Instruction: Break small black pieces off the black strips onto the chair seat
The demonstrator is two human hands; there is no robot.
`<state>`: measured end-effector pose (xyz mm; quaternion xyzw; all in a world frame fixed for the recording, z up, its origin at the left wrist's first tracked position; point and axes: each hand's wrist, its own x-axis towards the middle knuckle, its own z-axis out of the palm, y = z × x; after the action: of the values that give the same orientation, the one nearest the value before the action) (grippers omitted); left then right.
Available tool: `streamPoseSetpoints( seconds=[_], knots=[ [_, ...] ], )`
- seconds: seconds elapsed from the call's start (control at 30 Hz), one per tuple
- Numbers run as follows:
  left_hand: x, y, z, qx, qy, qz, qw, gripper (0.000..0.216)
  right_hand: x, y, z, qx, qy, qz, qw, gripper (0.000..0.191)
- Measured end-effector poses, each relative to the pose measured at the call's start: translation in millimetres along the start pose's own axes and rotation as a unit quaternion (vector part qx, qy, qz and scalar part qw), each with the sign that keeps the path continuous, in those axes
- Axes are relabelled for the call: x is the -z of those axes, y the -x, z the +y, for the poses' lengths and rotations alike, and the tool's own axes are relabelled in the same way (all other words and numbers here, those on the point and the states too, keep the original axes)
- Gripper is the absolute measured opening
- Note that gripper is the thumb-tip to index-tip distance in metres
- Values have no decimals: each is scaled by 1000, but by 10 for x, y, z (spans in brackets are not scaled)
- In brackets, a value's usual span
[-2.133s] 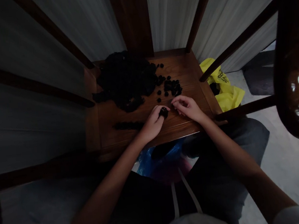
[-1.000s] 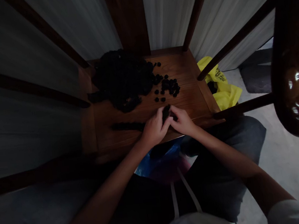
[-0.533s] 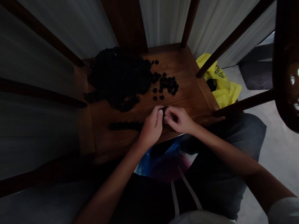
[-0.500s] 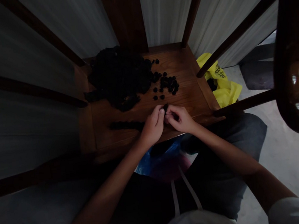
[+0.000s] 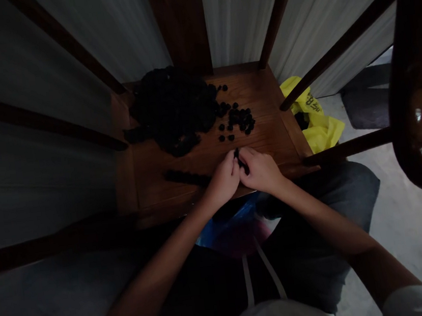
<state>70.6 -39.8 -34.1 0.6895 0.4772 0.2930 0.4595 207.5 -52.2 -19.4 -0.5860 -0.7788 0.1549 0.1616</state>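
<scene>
My left hand (image 5: 224,175) and my right hand (image 5: 259,169) meet over the front of a wooden chair seat (image 5: 149,159). Both are closed, fingertips pressed together around a small black piece (image 5: 237,156) whose kind is too dark to make out. From beside my left hand a narrow black strip (image 5: 185,177) runs leftward along the seat. Farther back lies a large heap of black, cloth-like material (image 5: 174,106). Several small round black pieces (image 5: 242,119) are scattered to the right of the heap.
Chair spindles (image 5: 281,11) and a glossy curved armrest (image 5: 419,101) stand around the seat. A yellow bag (image 5: 324,126) with dark printing is at the right, beyond the seat's edge. Below the front edge, a blue plastic bag (image 5: 229,223) shows between my legs.
My hands have come closer together, the right one turning so that its back faces up more. The view has shifted slightly. Heap and round pieces lie as before.
</scene>
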Motion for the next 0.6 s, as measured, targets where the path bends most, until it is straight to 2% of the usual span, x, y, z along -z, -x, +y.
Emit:
streamPoseSetpoints(
  seconds=[0.1, 0.2, 0.3, 0.4, 0.47, 0.6],
  knots=[
    [80, -44, 2, -16, -54, -21, 998, 25, -88, 8, -27, -13, 10, 15, 1000, 19],
    [163, -79, -27, -3, -48, -28, 998, 22, -113, -27, 25, 1, -39, 8, 999, 14],
    [208, -92, -70, 44, 35, -46, 997, 19, -89, -77, 121, 5, -155, -31, 987, 10],
    [204, -88, -102, 94, 162, -69, 980, 17, -51, -110, 187, 6, -227, -37, 973, 8],
    [187, -79, -119, 101, 202, -72, 972, 18, -12, -114, 189, 22, -213, -43, 976, 5],
    [166, -41, -125, 73, 197, -71, 975, 27, 79, -83, 135, 54, -112, -73, 990, 10]
  ],
)
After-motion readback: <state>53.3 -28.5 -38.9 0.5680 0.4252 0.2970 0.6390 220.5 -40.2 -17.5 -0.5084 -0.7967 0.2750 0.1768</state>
